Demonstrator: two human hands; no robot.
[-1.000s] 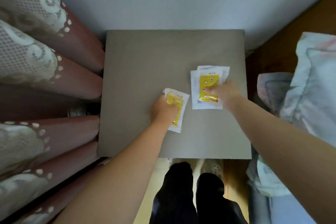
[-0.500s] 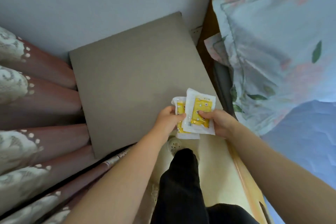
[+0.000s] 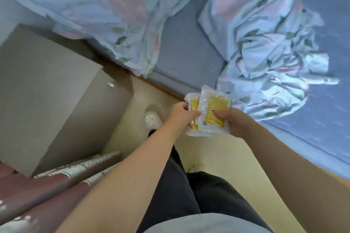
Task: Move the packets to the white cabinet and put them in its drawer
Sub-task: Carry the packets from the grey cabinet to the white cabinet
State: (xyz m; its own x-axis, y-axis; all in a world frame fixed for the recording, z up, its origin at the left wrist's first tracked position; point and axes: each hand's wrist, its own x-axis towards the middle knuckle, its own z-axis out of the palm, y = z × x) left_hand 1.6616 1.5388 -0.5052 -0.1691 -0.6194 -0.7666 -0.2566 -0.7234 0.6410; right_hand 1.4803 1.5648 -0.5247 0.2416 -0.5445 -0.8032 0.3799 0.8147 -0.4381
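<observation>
1. Nearest the body: dark trousers (image 3: pixel 180 185) over a pale floor (image 3: pixel 217 153), with a maroon curtain (image 3: pixel 37 185) at lower left.
2. Just beyond, in mid-air above that floor: the yellow-and-white packets (image 3: pixel 214 111), fanned together and overlapping.
3. Left hand (image 3: pixel 180 115) pinching the left edge of the fan between thumb and curled fingers. Right hand (image 3: pixel 233 121) curled round the lower right corner, thumb on top.
4. Changed within the last second: no longer lying flat under both hands on the grey surface (image 3: pixel 47 81), but lifted clear, brought together and carried away from it.
5. Off to the left and further out: that grey surface, now well apart from the packets, with a small knob (image 3: pixel 111 84) on the front below it. Beside it, a light slipper (image 3: pixel 152 119).
6. Farthest: the bed (image 3: pixel 189 53) in blue, with a floral pillow (image 3: pixel 104 5) and a crumpled floral duvet (image 3: pixel 265 43), swung into view with the turn.
7. Judged from this: pick-up done, carry under way. No white cabinet or drawer to be made out yet. Probably worth gathering everything into one hand, leaving the other free for the drawer.
</observation>
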